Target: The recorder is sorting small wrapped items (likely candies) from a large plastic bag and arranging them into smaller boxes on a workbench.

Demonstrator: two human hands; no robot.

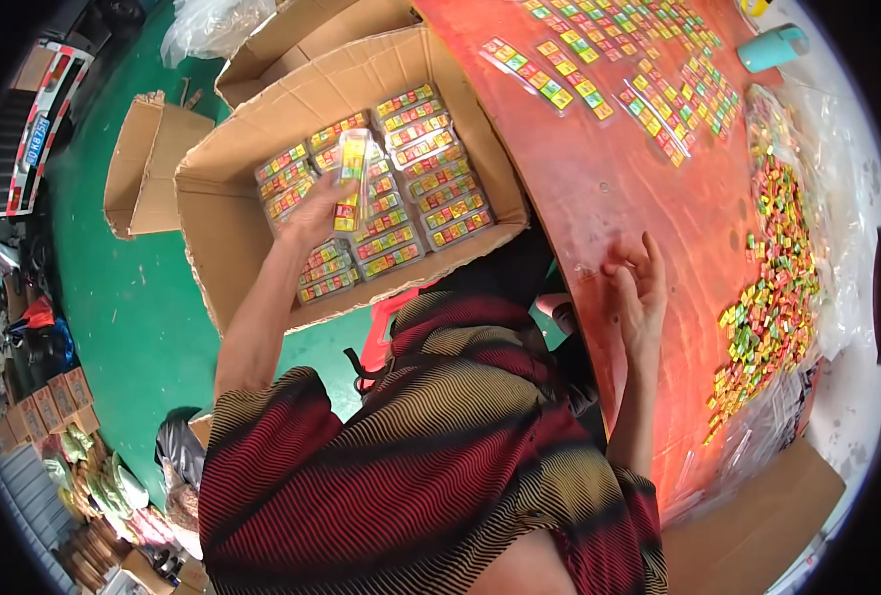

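Observation:
My left hand (311,210) grips a clear plastic strip pack (353,164) of small yellow, green and red pieces. The pack is held upright over a large open cardboard box (212,178). Rows of similar filled packs (448,188) lie stacked in that box, some hidden under my hand and the held pack. To the right, my right hand (641,293) hovers over or rests on the red table (599,198), its fingers bent and apart with nothing in them. Whether it touches the tabletop I cannot tell.
More filled strips (648,109) lie at the table's far end, near a teal cup-like container (772,48). A heap of loose small coloured pieces (772,288) covers the right side beside clear plastic (837,198). Another open carton (158,164) stands on the green floor (113,297).

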